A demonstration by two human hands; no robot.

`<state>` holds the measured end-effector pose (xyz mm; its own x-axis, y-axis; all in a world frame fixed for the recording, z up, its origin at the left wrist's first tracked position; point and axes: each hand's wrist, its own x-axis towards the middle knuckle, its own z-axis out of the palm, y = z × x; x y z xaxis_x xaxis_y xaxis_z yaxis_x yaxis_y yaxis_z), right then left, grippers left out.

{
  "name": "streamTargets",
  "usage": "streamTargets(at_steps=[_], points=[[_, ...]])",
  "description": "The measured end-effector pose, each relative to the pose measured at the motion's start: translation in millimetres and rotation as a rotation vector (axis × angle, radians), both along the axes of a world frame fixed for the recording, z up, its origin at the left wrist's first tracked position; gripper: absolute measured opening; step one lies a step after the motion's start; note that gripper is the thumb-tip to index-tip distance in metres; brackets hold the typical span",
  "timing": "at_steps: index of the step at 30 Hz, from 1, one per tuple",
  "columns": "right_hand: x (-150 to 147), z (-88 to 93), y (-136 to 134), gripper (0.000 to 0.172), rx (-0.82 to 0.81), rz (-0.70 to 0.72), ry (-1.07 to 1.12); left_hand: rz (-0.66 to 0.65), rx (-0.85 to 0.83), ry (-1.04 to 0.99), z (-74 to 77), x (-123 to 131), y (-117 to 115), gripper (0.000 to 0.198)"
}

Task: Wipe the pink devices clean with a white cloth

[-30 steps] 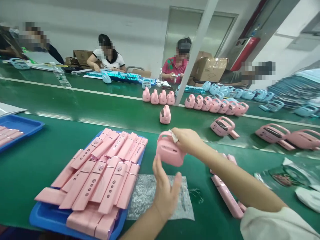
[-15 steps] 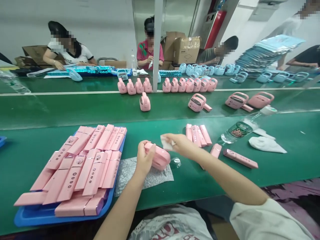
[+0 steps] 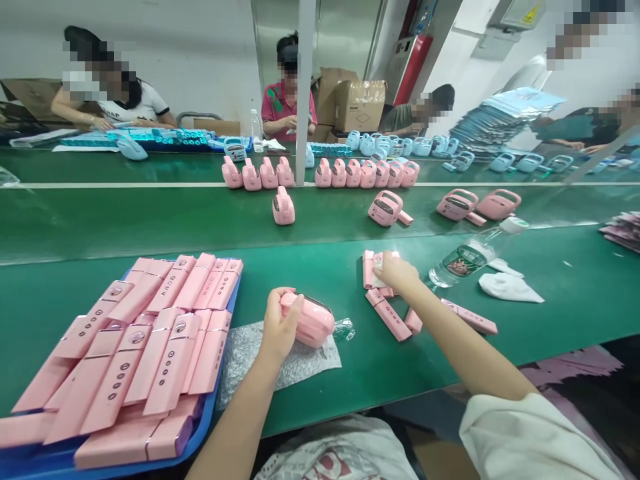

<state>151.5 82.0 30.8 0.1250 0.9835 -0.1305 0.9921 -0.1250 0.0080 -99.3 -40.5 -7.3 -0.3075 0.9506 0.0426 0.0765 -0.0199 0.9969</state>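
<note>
My left hand is wrapped around a pink device with a carrying handle, holding it tilted over a sheet of bubble wrap. My right hand is closed, with a small white cloth at its fingertips. It reaches over a few pink button-faced sticks and partly hides them. One more pink stick lies slanted just in front of that hand. Beside the pink device sits a crumpled bit of clear plastic.
A blue tray heaped with pink sticks stands on the left. A water bottle lies to the right, near white cloths. Pink handled devices line the belt beyond. Several people sit across from me.
My right hand has moved away from the pink device to the sticks on the right, white cloth still in its fingers. One stick now lies slanted there. The view has shifted slightly.
</note>
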Motion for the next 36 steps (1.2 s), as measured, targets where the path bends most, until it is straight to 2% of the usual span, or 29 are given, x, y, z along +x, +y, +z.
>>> streamTargets(at_steps=[5,9,14,18,22,26,32,36], points=[[13.8,-3.0,24.4,0.038,-0.073,-0.05,0.062,-0.011,-0.009,-0.024,1.2,0.4,-0.9,0.042],[15.2,-0.2,35.4,0.041,-0.081,-0.042,0.089,-0.03,0.004,0.032,3.4,-0.2,-3.2,0.039],[9.2,13.3,47.4,0.049,-0.015,-0.055,0.098,-0.028,-0.005,0.06,3.6,0.6,-6.1,0.04],[-10.6,29.2,75.2,0.042,0.076,-0.026,0.126,-0.043,-0.012,0.059,2.0,1.3,-9.0,0.038],[-51.5,36.9,120.7,0.038,0.109,0.031,0.158,-0.057,-0.011,0.05,-0.2,1.1,-10.7,0.035],[-113.3,31.3,154.9,0.035,0.038,0.18,0.218,-0.03,0.007,0.044,-1.2,1.9,-12.6,0.032],[-216.0,19.9,154.5,0.033,-0.057,0.484,0.344,-0.007,0.013,0.036,-3.4,5.6,-14.2,0.029],[-245.9,28.3,149.4,0.032,-0.033,0.56,0.442,-0.013,0.012,0.017,-7.4,5.0,-11.6,0.032]])
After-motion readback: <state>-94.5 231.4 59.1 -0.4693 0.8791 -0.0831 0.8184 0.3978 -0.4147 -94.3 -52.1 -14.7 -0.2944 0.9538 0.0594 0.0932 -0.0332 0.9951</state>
